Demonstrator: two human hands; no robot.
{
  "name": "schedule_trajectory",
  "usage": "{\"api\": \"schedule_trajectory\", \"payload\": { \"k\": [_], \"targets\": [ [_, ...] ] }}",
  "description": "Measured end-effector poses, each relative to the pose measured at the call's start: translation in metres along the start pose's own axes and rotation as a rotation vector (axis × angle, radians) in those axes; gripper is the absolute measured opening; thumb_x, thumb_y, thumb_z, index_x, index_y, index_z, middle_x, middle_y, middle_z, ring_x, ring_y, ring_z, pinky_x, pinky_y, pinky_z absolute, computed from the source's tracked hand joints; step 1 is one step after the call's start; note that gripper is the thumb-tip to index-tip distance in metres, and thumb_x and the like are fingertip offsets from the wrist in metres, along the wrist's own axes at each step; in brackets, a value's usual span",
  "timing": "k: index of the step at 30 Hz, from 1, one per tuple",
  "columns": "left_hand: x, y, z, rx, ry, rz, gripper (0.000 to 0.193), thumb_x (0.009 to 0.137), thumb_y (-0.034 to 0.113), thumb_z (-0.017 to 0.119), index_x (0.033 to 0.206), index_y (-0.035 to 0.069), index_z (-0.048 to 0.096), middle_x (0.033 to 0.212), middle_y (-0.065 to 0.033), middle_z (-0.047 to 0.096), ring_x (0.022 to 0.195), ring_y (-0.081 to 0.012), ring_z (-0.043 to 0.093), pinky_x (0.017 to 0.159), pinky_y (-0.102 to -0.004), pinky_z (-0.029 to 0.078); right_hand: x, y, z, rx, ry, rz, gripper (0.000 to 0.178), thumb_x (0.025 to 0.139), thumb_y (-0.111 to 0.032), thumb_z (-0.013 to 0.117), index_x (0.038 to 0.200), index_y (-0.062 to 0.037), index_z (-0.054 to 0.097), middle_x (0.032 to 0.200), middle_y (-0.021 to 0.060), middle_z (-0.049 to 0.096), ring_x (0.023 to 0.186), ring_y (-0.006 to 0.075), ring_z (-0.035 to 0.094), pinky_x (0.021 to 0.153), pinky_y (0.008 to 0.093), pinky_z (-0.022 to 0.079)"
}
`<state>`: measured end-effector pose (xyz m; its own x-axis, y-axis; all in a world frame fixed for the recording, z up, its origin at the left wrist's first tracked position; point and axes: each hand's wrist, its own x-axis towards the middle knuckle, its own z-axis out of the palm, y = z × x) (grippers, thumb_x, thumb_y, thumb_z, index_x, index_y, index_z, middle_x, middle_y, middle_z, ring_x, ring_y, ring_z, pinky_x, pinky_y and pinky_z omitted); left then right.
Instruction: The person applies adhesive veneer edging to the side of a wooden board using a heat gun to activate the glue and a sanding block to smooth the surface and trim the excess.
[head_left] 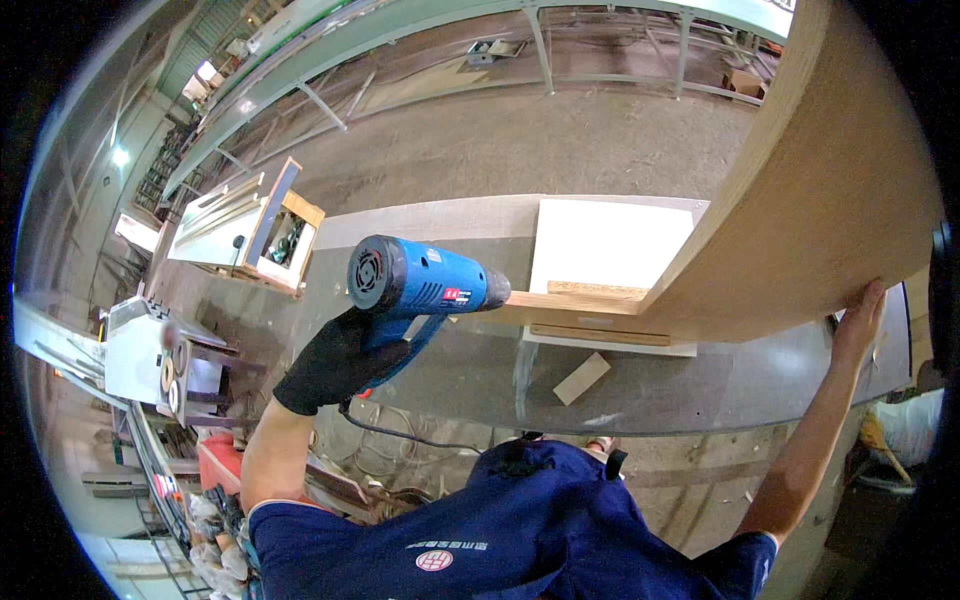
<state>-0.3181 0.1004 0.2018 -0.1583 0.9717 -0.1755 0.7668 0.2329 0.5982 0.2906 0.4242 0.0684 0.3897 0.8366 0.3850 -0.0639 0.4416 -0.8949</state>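
Observation:
My left hand (338,362), in a black glove, is closed round the handle of a blue heat gun (440,278). The gun's dark nozzle points right, at the end of a narrow wooden strip (575,303) joined to a tall wood-faced panel (810,210). This panel stands tilted on the right side of the bench. My bare right hand (862,312) grips its lower right edge; some of the fingers are hidden. A black cord (400,436) hangs from the gun's handle. Beneath the strip lies a white board (610,240).
A small wood offcut (582,378) lies on the grey workbench (690,395) near me. Left of the bench stands a wooden box-like cart (245,235) with tools inside. A long pale-green metal frame (545,50) runs along the back. Bags and scrap (215,540) sit at lower left.

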Motion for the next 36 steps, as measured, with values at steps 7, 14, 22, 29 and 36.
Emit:
{"api": "schedule_trajectory", "payload": {
  "k": [7,14,22,29,36],
  "targets": [
    [-0.004,0.001,-0.006,0.020,0.015,-0.005,0.050,0.086,0.028,0.070,0.128,0.004,0.055,0.102,-0.0155,0.068,0.094,-0.0247,0.066,0.086,-0.0382,0.052,0.007,0.009,-0.012,0.010,0.024,0.034,0.051,0.102,-0.043,0.049,0.134,-0.0033,0.049,0.126,0.0048,0.057,0.116,0.0179,0.052,0.096,0.0326,0.041],
    [-0.011,-0.008,-0.011,-0.043,0.039,-0.112,0.048,0.084,0.023,0.072,0.125,0.001,0.056,0.105,-0.0166,0.067,0.096,-0.0252,0.066,0.088,-0.0381,0.052,0.010,0.015,-0.022,-0.009,-0.036,0.052,0.065,0.101,-0.046,0.048,0.143,0.0019,0.038,0.144,0.0139,0.044,0.132,0.0240,0.043,0.109,0.0390,0.034],
    [-0.018,-0.019,-0.022,-0.003,0.011,-0.187,0.069,0.085,0.034,0.073,0.138,0.002,0.045,0.127,-0.0231,0.059,0.116,-0.0327,0.060,0.099,-0.0419,0.048,0.007,0.011,-0.017,-0.077,-0.015,0.017,0.068,0.101,-0.049,0.046,0.145,0.0024,0.036,0.146,0.0156,0.043,0.134,0.0249,0.041,0.111,0.0389,0.032],
    [-0.021,-0.032,-0.025,0.059,0.023,-0.160,0.064,0.084,0.032,0.072,0.136,0.002,0.049,0.116,-0.0193,0.065,0.102,-0.0275,0.065,0.091,-0.0389,0.051,0.005,0.009,-0.017,-0.119,-0.007,0.018,0.067,0.102,-0.048,0.044,0.146,0.0026,0.036,0.148,0.0157,0.041,0.136,0.0254,0.038,0.113,0.0388,0.029],
    [-0.025,-0.046,-0.028,0.039,0.062,-0.151,0.068,0.084,0.032,0.073,0.139,0.002,0.046,0.124,-0.0223,0.062,0.112,-0.0306,0.061,0.099,-0.0402,0.046,0.020,0.029,-0.043,-0.046,-0.009,0.016,0.059,0.102,-0.045,0.046,0.139,0.0002,0.042,0.138,0.0113,0.050,0.126,0.0232,0.046,0.105,0.0368,0.037]
  ]
}}
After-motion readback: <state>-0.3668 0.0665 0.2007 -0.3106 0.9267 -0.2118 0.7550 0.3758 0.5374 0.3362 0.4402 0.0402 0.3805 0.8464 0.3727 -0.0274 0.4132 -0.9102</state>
